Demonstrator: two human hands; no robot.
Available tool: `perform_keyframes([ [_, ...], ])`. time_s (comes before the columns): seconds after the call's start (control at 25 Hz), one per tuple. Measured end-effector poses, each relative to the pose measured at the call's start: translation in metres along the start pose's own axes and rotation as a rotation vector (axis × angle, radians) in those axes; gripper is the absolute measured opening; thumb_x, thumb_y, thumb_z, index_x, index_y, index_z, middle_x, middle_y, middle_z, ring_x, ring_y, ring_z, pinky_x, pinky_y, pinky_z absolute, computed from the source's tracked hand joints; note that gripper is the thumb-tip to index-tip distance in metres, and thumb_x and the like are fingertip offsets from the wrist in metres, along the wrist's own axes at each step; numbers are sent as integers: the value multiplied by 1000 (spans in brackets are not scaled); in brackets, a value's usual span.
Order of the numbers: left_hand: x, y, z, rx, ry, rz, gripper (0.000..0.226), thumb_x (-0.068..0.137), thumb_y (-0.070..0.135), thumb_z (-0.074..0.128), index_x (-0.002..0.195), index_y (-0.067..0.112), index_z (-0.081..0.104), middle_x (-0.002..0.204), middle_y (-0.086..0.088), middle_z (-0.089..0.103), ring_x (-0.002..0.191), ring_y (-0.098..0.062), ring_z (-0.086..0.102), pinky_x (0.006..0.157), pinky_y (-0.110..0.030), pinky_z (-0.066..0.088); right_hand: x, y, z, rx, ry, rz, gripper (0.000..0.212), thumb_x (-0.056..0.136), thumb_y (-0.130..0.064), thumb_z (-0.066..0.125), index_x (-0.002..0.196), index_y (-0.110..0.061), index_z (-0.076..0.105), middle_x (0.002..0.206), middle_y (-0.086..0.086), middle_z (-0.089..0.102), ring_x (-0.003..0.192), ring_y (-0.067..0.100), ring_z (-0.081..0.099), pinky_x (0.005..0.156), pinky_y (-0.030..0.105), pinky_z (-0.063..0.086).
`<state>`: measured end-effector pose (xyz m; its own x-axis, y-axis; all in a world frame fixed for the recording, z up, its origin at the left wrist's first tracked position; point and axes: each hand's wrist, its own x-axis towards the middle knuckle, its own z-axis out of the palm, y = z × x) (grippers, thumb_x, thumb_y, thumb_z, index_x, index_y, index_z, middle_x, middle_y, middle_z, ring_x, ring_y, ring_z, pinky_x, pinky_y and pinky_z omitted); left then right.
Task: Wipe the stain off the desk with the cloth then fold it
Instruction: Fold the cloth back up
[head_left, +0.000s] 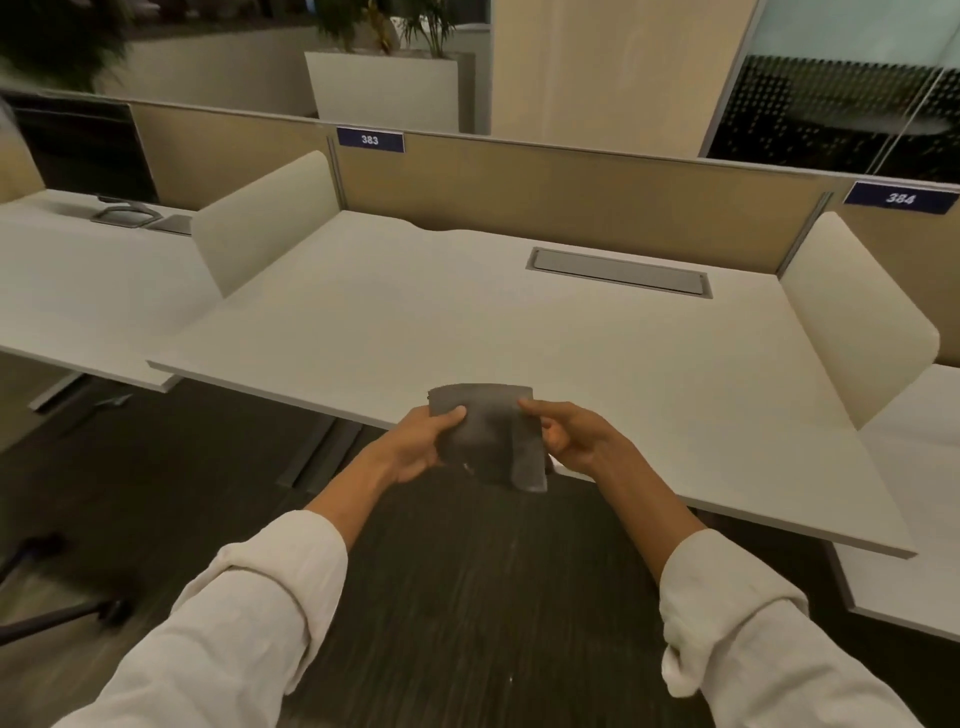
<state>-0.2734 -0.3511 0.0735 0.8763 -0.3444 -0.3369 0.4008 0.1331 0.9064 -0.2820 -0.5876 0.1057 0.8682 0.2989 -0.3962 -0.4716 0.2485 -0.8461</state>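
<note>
- Cream-white rolled sleeves (249, 613) fill the bottom of the frame on both sides, with bare forearms reaching up toward the centre.
- Dark wood-grain floor (467, 597) shows between the arms, at lower centre.
- Left hand (423, 441) sits just left of centre, its fingers curled shut on the left edge of the cloth, thumb pressed on the front face.
- Right hand (569, 434) sits just right of centre, thumb and fingers pinched on the cloth's right edge.
- Grey cloth (491, 434) is held between the two hands in the middle of the frame, over the near edge of the desk; it looks folded into a small rectangle, with one corner hanging down at the lower right.
- White desk (467, 322) spans the middle of the frame; no stain can be made out on its top.
- Grey cable hatch (618, 271) is set flush in the desk, right of centre toward the back.
- Two pale side screens (265, 218) stand at the desk's left and right ends.
- Tan partition (571, 192) runs along the back, carrying blue number tags 383 (370, 139) and 384 (900, 198).
- Dark monitor (83, 148) stands on the neighbouring desk at upper left.
- White planters (384, 88) with greenery sit at top centre, blurred.
</note>
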Motion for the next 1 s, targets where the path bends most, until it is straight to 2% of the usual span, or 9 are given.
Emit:
perform_keyframes([
  [0.12,0,7,-49,158,190,20,46,89,37,66,125,8,58,121,-16,68,107,-30,67,89,-42,57,36,26,36,65,61,154,14,78,1,76,70,-9,81,85,8,78,79,21,76,72,32,62],
  [0.24,-9,13,-101,179,208,-95,62,68,44,84,113,6,67,107,-16,74,96,-30,72,81,-41,59,75,36,78,14,12,175,16,87,5,66,95,-8,72,95,7,74,89,23,71,81,37,58],
  [0.32,-13,15,-139,162,155,-164,68,55,38,92,106,-2,71,105,-20,74,94,-29,72,80,-39,58,103,36,104,-97,-46,111,22,92,3,60,102,-15,66,98,1,72,92,22,68,75,42,60],
  [0.48,-9,22,-209,-46,203,-114,48,73,14,81,115,-4,68,118,-20,70,110,-32,67,92,-41,56,170,35,151,-429,-156,-72,33,97,-9,56,122,-30,48,108,-14,63,88,11,68,61,22,57],
  [0.56,2,31,-242,-29,248,-58,38,84,15,72,119,2,66,118,-16,71,108,-31,68,88,-43,58,211,33,173,-632,-174,-176,40,98,-19,55,132,-33,38,118,-16,53,97,6,60,70,18,54],
  [0.68,29,48,-285,192,424,12,46,89,31,68,127,8,57,121,-15,68,106,-30,68,91,-45,57,274,31,205,-838,-144,-346,45,99,-29,52,140,-28,32,125,-12,48,110,14,56,90,31,50],
  [0.8,57,71,-328,359,587,18,62,82,50,69,129,14,49,123,-7,62,110,-24,64,96,-46,53,327,22,235,-828,-109,-404,45,100,-32,51,140,-26,32,128,-6,55,116,28,60,96,43,53],
  [0.88,69,88,-356,225,561,-1,76,73,51,78,132,13,46,126,-9,60,113,-25,62,99,-47,52,357,14,256,-721,-34,-352,48,101,-31,50,144,-24,31,139,3,54,120,30,58,100,47,51],
  [1.0,80,102,-395,33,464,-53,92,63,39,88,139,12,44,135,-12,54,120,-28,58,99,-42,53,389,13,281,-518,29,-146,56,101,-31,52,150,-22,27,148,8,46,122,29,55,98,43,52],
])
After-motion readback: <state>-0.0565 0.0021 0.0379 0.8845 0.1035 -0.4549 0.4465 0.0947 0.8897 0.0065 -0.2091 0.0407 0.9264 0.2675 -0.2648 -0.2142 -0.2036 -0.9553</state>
